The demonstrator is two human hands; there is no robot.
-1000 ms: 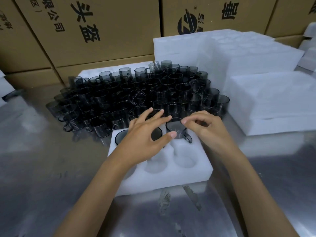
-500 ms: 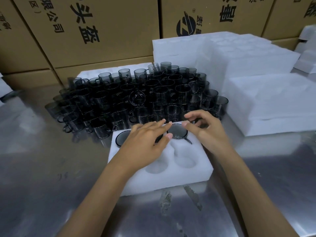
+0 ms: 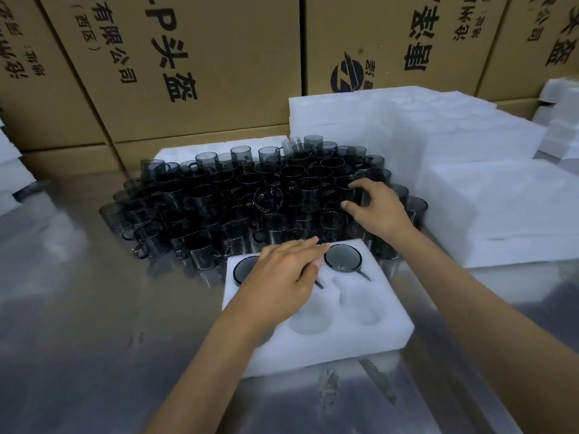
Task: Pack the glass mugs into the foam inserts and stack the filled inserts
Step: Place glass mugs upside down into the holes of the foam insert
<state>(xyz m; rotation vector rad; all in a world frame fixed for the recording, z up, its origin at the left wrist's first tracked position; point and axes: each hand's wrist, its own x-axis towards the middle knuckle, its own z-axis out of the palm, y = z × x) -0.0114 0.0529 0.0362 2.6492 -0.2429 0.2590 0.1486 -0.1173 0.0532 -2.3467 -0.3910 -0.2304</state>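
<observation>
A white foam insert (image 3: 332, 343) lies on the steel table in front of me. Its back row holds dark glass mugs: one at the back right (image 3: 342, 257), one at the back left (image 3: 242, 269), and my left hand (image 3: 283, 275) lies flat over the middle one, holding nothing. Two front pockets show as empty; my left arm hides the rest. Behind the insert stands a dense cluster of smoky glass mugs (image 3: 219, 198). My right hand (image 3: 374, 206) reaches over the cluster's right side, fingers curled around a mug (image 3: 346, 191) there.
Stacks of white foam inserts (image 3: 501, 214) stand to the right and behind the mugs (image 3: 360, 120). Cardboard boxes (image 3: 194, 67) wall off the back. More foam pieces sit at the far left edge (image 3: 9, 180). Bare steel table (image 3: 94, 339) lies to the left and front.
My right hand let go of the back right mug, now seated in its pocket, and moved up into the mug cluster. My left hand stayed flat on the insert.
</observation>
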